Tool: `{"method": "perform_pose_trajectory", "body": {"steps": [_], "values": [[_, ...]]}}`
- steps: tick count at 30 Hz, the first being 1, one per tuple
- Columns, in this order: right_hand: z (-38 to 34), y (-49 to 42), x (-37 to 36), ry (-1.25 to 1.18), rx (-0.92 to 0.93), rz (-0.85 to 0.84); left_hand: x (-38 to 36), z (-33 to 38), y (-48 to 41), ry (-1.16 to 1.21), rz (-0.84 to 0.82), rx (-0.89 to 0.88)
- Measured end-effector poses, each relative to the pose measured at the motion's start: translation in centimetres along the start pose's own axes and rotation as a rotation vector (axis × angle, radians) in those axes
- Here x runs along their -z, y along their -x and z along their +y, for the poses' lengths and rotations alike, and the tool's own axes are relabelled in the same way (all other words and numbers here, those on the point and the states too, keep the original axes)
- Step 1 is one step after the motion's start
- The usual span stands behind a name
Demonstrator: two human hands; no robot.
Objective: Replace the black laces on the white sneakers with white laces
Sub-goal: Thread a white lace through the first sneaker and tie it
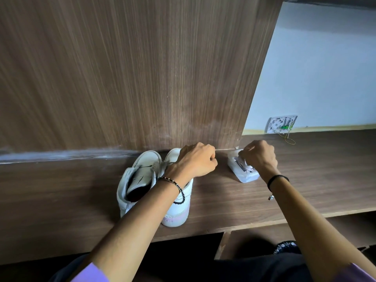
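The left hand (pixel 195 159) is curled like a fist and its fingers pinch one end of a thin white lace (pixel 225 149); the right hand (pixel 259 155) is curled too and pinches the other end, so the lace runs tight and straight from one set of fingers to the other; I cannot tell just which fingertips press it, since the knuckles hide them. Right under the right fingers sits a small clear plastic packet (pixel 245 176) with more white lace folded inside; under the left fingers, and nearer the person, stand the white sneakers (pixel 140 176) with open tops, side by side on the long brown wooden desk (pixel 305 180). The step looks like pulling the new lace out of its packet; to do it well, pull slowly, hold the lace flat so it does not twist or knot, and mind the packet does not slide. Count: two sneakers; two hands; one lace stretched out; one packet; two bracelets (pixel 175 186), one on each wrist; one white wall plate (pixel 281 124) far past the right fingers; no black lace shows plainly.
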State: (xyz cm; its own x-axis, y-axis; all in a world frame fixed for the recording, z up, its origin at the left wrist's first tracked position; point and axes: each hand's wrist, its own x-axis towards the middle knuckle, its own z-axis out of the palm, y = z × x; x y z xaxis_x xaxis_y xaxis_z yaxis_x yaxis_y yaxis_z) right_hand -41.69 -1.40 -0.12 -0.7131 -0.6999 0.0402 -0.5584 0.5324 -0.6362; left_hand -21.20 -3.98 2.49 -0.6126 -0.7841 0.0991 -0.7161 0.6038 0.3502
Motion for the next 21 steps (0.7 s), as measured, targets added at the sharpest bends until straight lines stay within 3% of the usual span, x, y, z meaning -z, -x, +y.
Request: {"method": "perform_pose_trajectory", "body": {"steps": [3, 7, 10, 14, 21], "values": [[-0.1, 0.4, 1.4, -0.14, 0.107, 0.038, 0.3, 0.3, 0.1, 0.027, 0.011, 0.0], [-1.9, 2.5, 2.5, -0.507, 0.229, 0.005, 1.1, 0.3, 0.4, 0.081, 0.022, 0.009], [-4.4, 4.6, 2.7, -0.775, 0.32, -0.148, 2.3, -0.2, 0.9, 0.116, 0.066, 0.023], [-7.4, 7.0, 2.3, -1.068, 0.309, -0.378, 4.1, -2.1, 1.9, 0.225, 0.18, 0.028], [-11.6, 10.1, -0.4, -1.219, 0.25, -0.626, 7.1, -7.0, 4.6, 0.628, 0.253, 0.136]]}}
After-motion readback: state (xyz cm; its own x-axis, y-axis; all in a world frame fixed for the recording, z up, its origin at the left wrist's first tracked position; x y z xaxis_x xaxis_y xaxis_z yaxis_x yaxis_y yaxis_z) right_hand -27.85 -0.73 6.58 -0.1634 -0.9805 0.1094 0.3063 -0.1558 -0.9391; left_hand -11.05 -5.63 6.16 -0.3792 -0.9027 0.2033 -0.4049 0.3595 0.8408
